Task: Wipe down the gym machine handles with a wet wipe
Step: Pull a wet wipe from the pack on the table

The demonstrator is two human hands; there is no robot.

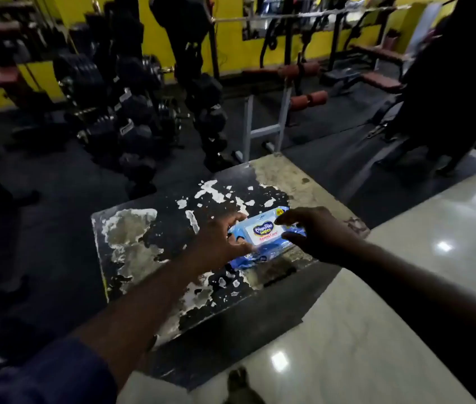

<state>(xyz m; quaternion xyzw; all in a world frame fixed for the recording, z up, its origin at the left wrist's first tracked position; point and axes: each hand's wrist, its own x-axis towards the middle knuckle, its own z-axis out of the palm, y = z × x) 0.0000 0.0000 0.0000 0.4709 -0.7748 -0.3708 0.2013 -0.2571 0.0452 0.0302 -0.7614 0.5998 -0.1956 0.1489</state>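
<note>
Blue wipes pack [263,235] sits near table [132,243] edge, left hand [219,243] gripping.

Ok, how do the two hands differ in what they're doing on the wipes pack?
The left hand holds the left end of the wipes pack, fingers spread; the right hand curves forefinger and thumb around the white label, contact unclear. The left arm enters from the lower left with a blue sleeve; the right arm enters from the right edge. Both are at the pack on the peeling table.
</note>
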